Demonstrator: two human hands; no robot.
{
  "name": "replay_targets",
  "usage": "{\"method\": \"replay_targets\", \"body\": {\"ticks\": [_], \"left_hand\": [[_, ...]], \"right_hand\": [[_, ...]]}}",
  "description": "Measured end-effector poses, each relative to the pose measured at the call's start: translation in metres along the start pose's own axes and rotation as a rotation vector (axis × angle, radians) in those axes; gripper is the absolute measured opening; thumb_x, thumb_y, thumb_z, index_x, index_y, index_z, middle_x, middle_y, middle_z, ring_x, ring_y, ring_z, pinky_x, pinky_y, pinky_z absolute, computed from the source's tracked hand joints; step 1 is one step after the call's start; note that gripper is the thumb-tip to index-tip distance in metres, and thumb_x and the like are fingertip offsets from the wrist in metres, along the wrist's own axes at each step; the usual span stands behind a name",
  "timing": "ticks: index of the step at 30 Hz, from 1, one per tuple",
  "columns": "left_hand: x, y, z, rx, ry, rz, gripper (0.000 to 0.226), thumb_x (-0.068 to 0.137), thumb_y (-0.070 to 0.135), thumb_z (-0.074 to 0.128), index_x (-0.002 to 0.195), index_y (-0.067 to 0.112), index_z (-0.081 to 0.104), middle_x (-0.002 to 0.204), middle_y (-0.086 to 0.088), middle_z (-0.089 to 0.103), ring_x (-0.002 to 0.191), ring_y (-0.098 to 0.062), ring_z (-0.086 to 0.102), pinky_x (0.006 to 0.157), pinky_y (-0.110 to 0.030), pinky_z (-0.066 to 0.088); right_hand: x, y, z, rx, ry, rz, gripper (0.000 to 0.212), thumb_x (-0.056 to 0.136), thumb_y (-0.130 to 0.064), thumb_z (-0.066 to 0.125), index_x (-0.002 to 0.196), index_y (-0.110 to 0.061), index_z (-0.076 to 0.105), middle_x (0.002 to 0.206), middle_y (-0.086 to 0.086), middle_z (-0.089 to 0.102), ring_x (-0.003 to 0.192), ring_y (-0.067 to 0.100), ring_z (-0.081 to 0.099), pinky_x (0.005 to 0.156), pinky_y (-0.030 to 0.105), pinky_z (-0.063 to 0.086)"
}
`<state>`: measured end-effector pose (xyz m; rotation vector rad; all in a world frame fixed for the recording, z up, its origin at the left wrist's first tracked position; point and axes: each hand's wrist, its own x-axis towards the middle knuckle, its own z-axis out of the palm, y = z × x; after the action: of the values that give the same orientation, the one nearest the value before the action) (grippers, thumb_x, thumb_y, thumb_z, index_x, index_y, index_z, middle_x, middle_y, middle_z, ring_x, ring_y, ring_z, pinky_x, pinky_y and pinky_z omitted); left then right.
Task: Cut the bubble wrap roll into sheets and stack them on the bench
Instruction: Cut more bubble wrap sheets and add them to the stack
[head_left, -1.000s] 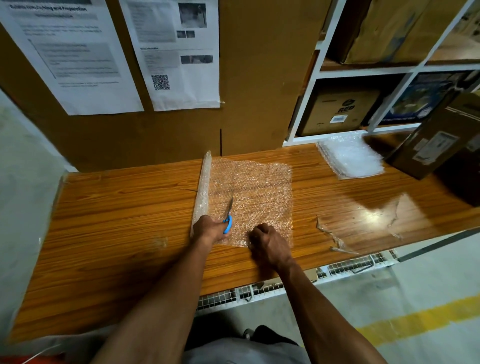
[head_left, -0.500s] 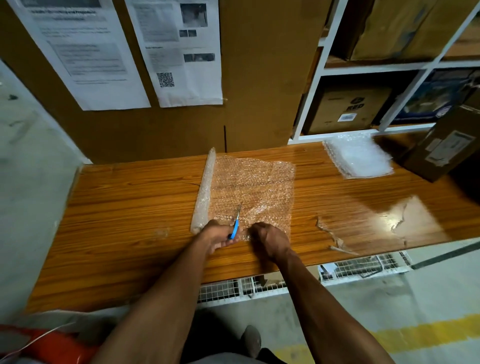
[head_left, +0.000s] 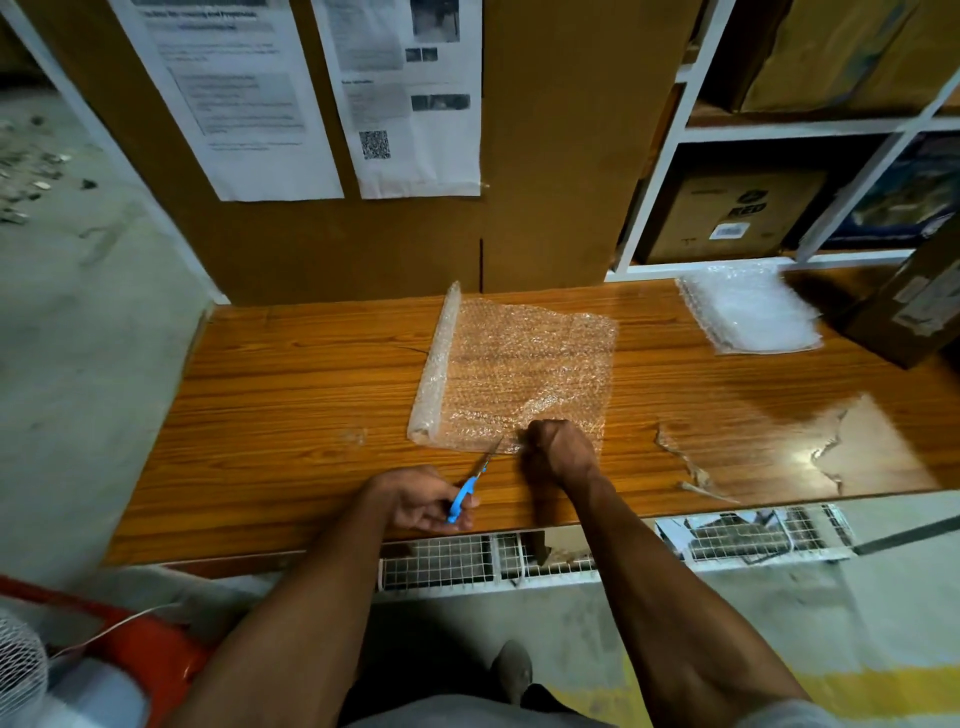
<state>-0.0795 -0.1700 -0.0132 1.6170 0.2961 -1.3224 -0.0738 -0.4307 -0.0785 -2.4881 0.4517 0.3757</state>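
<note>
**Scissors drawn back from the bubble wrap**

At frame centre the bubble wrap roll (head_left: 434, 364) lies partly unrolled on the worktop (head_left: 291, 405). The right hand (head_left: 561, 449) pinches its near edge. The left hand (head_left: 421, 501), gripping blue scissors (head_left: 470, 486), has pulled back toward the near edge, likely lining up a fresh cut. The stack of cut sheets (head_left: 750, 309) waits upper right.

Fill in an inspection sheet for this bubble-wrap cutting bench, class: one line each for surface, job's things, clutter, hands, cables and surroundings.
Surface: wooden bench, laminate peeling near the front right.
Job's things: bubble wrap roll with a length unrolled to its right; blue-handled scissors, tips at the near edge of the wrap; stack of cut sheets at the back right.
Clutter: torn strip on the bench.
Hands: left hand holds the scissors; right hand grips the wrap's near edge.
Cables: thin white wire low on the left.
Surroundings: printed notices on cardboard; shelves with boxes.
</note>
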Motion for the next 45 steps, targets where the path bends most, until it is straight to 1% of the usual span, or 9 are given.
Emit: {"method": "replay_targets", "body": {"ticks": [2,5,15,20,22,27,30,39,45], "left_hand": [[-0.003,-0.003,-0.005,0.014,-0.043,-0.029,0.041,0.089,0.016,0.079,0.122,-0.002,0.065,0.118,-0.02,0.074,0.108,-0.028,0.073,0.091,-0.039,0.061],[-0.007,-0.004,-0.008,0.019,-0.081,-0.06,0.043,0.088,0.015,0.08,0.123,-0.004,0.064,0.121,-0.024,0.072,0.115,-0.034,0.07,0.099,-0.048,0.057],[-0.012,-0.012,-0.017,0.0,-0.136,-0.071,0.041,0.092,0.019,0.076,0.124,-0.003,0.062,0.126,-0.025,0.068,0.114,-0.033,0.07,0.088,-0.045,0.062],[-0.004,-0.01,-0.012,-0.028,-0.078,-0.011,0.031,0.095,0.021,0.074,0.118,0.002,0.065,0.127,-0.025,0.066,0.115,-0.032,0.07,0.093,-0.047,0.06],[-0.002,-0.008,-0.009,-0.027,-0.073,-0.002,0.03,0.095,0.02,0.073,0.118,0.002,0.065,0.126,-0.025,0.067,0.114,-0.032,0.07,0.093,-0.046,0.06],[0.003,-0.011,-0.006,-0.045,-0.054,0.01,0.028,0.094,0.02,0.074,0.115,0.002,0.067,0.122,-0.026,0.068,0.112,-0.033,0.071,0.096,-0.047,0.059],[0.006,-0.011,-0.004,-0.06,-0.05,0.02,0.034,0.093,0.02,0.076,0.12,0.001,0.066,0.122,-0.027,0.068,0.111,-0.033,0.072,0.096,-0.047,0.059],[0.014,-0.012,0.006,-0.098,0.003,0.057,0.022,0.095,0.018,0.074,0.109,0.002,0.069,0.12,-0.03,0.068,0.107,-0.035,0.073,0.096,-0.044,0.059],[0.021,-0.013,0.012,-0.134,0.068,0.081,0.015,0.099,0.013,0.068,0.107,0.002,0.072,0.117,-0.025,0.07,0.1,-0.031,0.075,0.094,-0.042,0.06]], "right_hand": [[-0.008,-0.011,-0.013,-0.045,-0.008,-0.054,0.015,0.098,-0.033,0.061,0.096,-0.028,0.075,0.091,-0.001,0.075,0.081,0.018,0.07,0.06,0.022,0.043],[-0.013,-0.018,-0.024,-0.151,-0.05,-0.127,0.016,0.095,-0.026,0.072,0.111,-0.022,0.073,0.102,0.004,0.075,0.083,0.015,0.066,0.069,0.024,0.042],[-0.019,-0.025,-0.023,-0.212,-0.024,-0.119,0.026,0.098,-0.023,0.069,0.12,-0.01,0.068,0.111,0.017,0.075,0.097,0.029,0.072,0.071,0.026,0.044],[-0.029,-0.028,-0.014,-0.173,0.003,-0.076,0.038,0.094,-0.051,0.068,0.117,-0.02,0.064,0.11,0.008,0.075,0.098,0.027,0.072,0.079,0.032,0.056],[-0.039,-0.033,-0.01,-0.23,0.005,-0.103,0.053,0.091,-0.054,0.072,0.131,-0.025,0.053,0.122,0.008,0.067,0.106,0.031,0.069,0.083,0.036,0.055],[-0.054,-0.039,0.017,-0.365,0.038,-0.213,0.062,0.102,-0.019,0.062,0.156,-0.028,0.033,0.153,0.005,0.05,0.118,0.028,0.064,0.093,0.039,0.056],[-0.052,-0.041,0.031,-0.432,0.058,-0.217,0.068,0.105,-0.003,0.05,0.164,-0.024,0.023,0.167,0.002,0.033,0.14,0.027,0.052,0.106,0.04,0.052],[-0.05,-0.034,0.044,-0.43,0.078,-0.271,0.069,0.106,0.004,0.033,0.167,-0.018,0.011,0.174,0.002,0.011,0.159,0.022,0.017,0.125,0.038,0.031],[-0.053,-0.035,0.041,-0.423,0.065,-0.292,0.072,0.103,0.011,0.028,0.166,-0.013,0.005,0.174,0.003,0.005,0.16,0.021,0.01,0.126,0.033,0.021]]}}
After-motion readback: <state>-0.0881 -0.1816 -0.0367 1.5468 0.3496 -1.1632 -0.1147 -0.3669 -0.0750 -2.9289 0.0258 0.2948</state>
